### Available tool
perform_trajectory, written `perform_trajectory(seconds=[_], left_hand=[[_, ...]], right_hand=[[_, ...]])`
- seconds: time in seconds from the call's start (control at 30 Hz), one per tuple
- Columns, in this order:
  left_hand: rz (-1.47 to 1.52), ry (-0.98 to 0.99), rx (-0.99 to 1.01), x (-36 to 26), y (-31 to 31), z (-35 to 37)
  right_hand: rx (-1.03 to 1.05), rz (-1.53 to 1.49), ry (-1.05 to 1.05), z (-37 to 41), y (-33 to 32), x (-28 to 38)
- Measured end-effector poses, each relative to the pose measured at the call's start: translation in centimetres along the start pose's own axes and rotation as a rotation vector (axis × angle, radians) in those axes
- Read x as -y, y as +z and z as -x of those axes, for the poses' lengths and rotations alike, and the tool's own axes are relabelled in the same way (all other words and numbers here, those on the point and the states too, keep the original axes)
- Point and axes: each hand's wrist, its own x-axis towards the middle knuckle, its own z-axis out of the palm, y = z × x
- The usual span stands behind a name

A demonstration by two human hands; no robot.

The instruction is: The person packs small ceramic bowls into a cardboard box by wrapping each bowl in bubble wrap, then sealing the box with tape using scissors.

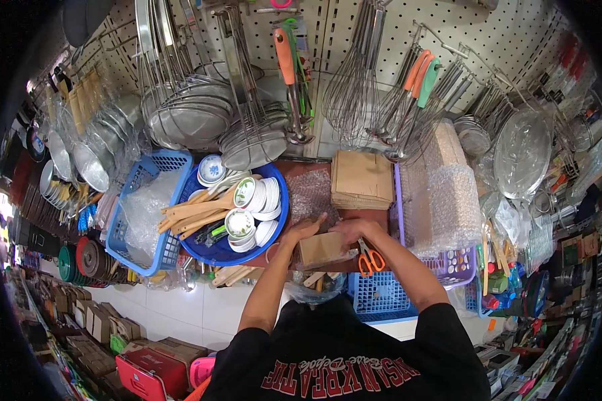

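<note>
A small brown cardboard box (320,248) is held between both hands at the front edge of the brown counter (294,170). My left hand (299,231) grips its left side, thumb up. My right hand (354,229) presses on its top right. Orange-handled scissors (368,259) lie just right of the box, under my right wrist. A sheet of bubble wrap (312,194) lies on the counter behind the hands, and a stack of flat brown cardboard (362,179) sits behind that.
A round blue basin (207,248) with wooden spoons and small white bowls stands to the left, next to a blue basket (154,174) of plastic. A bubble-wrap roll (445,194) lies in a purple basket at right. Whisks, strainers and lids hang on the pegboard.
</note>
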Motion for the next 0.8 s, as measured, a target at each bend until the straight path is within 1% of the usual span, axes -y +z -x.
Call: perform_trajectory(seconds=[0.07,0.1,0.17,0.2,0.27,0.33,0.4,0.43,0.53,0.63,0.7,0.73,0.8], left_hand=[[-0.014,-0.039,0.011,-1.0,-1.2,0.9],[0.014,-0.015,-0.023,-1.1,-1.2,1.1],[0.07,0.031,-0.095,-1.3,-1.2,1.3],[0.041,0.177,-0.265,-1.4,-0.5,1.6],[-0.023,0.475,-0.597,-1.2,2.5,2.7],[-0.093,0.553,-0.556,-3.3,3.7,7.3],[-0.325,0.823,-0.687,-3.4,6.2,10.4],[-0.345,0.806,-0.686,-2.9,7.8,11.4],[-0.422,0.738,-0.678,-1.7,11.2,13.6],[-0.57,0.647,-0.671,-0.9,12.6,14.6],[-0.719,0.619,-0.69,-0.4,13.1,14.3],[-0.795,0.593,-0.669,-0.3,13.2,14.2],[-0.946,0.538,-0.627,-0.2,13.0,13.8]], right_hand=[[0.14,-0.13,-0.053,-0.2,-1.4,-0.3],[0.213,-0.196,-0.082,-0.1,-2.0,0.1],[0.255,-0.154,0.059,0.2,-2.7,1.0],[0.274,-0.133,0.13,0.4,-3.2,1.4],[0.277,-0.178,0.017,-0.7,-2.0,0.1],[0.274,-0.225,-0.092,-2.7,0.4,-2.4],[0.272,-0.272,-0.205,-4.4,2.6,-4.2],[0.368,-0.443,-0.358,-5.0,3.3,-4.3],[0.472,-0.563,-0.158,-3.3,3.1,-2.8],[0.641,-0.747,-0.117,-2.4,2.1,-1.7],[0.691,-0.822,-0.101,-2.0,1.2,-1.3],[0.715,-0.859,-0.091,-1.9,0.9,-1.2],[0.647,-0.858,-0.02,-2.1,1.2,-1.7]])
